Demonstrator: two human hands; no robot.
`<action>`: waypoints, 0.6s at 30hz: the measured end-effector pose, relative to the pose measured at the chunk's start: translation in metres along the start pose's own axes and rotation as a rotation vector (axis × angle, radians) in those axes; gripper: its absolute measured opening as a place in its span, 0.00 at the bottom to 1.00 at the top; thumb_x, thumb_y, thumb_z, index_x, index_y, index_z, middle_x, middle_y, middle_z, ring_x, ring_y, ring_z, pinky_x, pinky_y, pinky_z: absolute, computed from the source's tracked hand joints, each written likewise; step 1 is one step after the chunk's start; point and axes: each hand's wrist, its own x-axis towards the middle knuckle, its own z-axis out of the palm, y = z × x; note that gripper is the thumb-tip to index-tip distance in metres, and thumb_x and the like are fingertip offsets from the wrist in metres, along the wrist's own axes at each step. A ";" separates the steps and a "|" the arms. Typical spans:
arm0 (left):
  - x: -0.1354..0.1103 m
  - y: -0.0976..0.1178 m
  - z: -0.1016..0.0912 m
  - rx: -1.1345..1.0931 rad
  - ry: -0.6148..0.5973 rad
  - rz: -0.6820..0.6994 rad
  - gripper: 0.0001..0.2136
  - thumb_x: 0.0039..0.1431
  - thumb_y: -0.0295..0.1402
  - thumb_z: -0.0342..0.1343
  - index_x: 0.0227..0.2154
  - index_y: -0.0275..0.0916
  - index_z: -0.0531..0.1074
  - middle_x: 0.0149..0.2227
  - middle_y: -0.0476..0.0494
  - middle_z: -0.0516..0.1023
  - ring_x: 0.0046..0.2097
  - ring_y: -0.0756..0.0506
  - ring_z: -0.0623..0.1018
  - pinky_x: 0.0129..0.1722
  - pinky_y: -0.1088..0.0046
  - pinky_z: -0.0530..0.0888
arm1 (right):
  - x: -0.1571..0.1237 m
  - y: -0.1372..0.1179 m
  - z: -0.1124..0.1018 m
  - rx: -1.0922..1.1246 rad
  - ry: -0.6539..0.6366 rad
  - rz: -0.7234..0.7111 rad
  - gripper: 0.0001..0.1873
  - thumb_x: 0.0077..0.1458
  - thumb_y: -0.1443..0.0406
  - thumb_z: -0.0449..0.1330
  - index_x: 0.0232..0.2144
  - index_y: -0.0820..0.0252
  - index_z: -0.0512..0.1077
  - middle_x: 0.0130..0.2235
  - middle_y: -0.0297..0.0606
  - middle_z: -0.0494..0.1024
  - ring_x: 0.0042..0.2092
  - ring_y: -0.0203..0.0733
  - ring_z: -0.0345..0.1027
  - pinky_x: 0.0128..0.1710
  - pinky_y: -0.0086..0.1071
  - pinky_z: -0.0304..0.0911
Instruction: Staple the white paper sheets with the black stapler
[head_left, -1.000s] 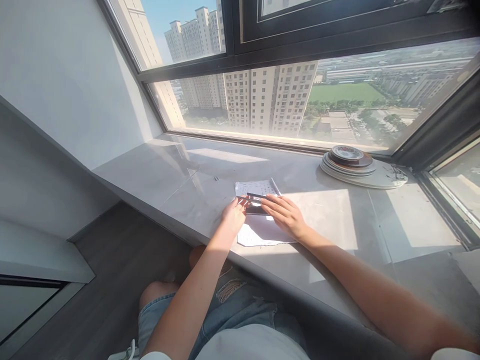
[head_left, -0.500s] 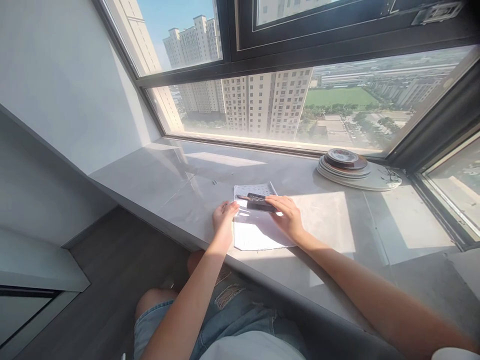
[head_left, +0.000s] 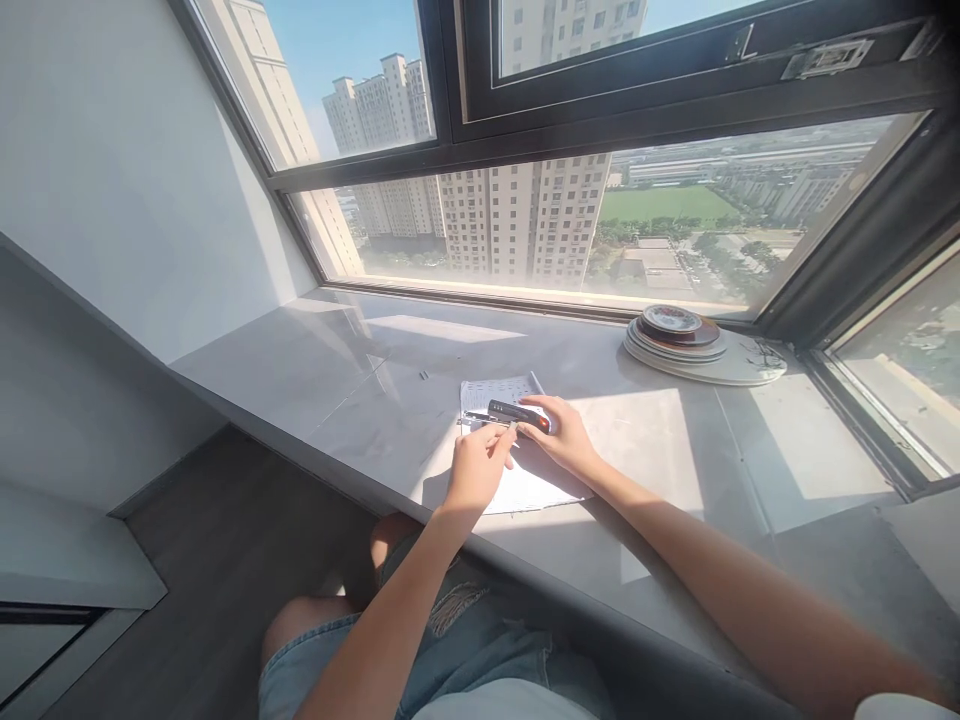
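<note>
My right hand (head_left: 568,438) is closed around one end of a black stapler (head_left: 508,410) with a small orange-red mark. The stapler is tilted and swung open, its thin metal part pointing left. Against its lower side is my left hand (head_left: 480,468), thumb and fingers pinched together. Whatever lies between those fingertips is too small to name. Beneath both hands are white papers (head_left: 534,492), with rows of print on the far part and a curled far right corner.
Two tiny dark strips (head_left: 424,375) lie on the grey stone sill (head_left: 352,385), left of the papers. A stack of plates (head_left: 673,340) stands by the window at the right. The sill's front edge runs just above my knees.
My left hand has moved right and now meets the stapler with pinched fingers. In my right hand the stapler has turned, showing its orange-red mark. The view has shifted slightly.
</note>
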 end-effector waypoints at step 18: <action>0.008 0.020 -0.006 -0.094 -0.185 0.022 0.16 0.67 0.45 0.53 0.28 0.40 0.75 0.23 0.50 0.74 0.24 0.50 0.69 0.25 0.75 0.64 | 0.007 -0.031 -0.025 0.262 -0.130 -0.313 0.08 0.66 0.58 0.63 0.40 0.51 0.81 0.41 0.39 0.85 0.43 0.46 0.79 0.45 0.45 0.73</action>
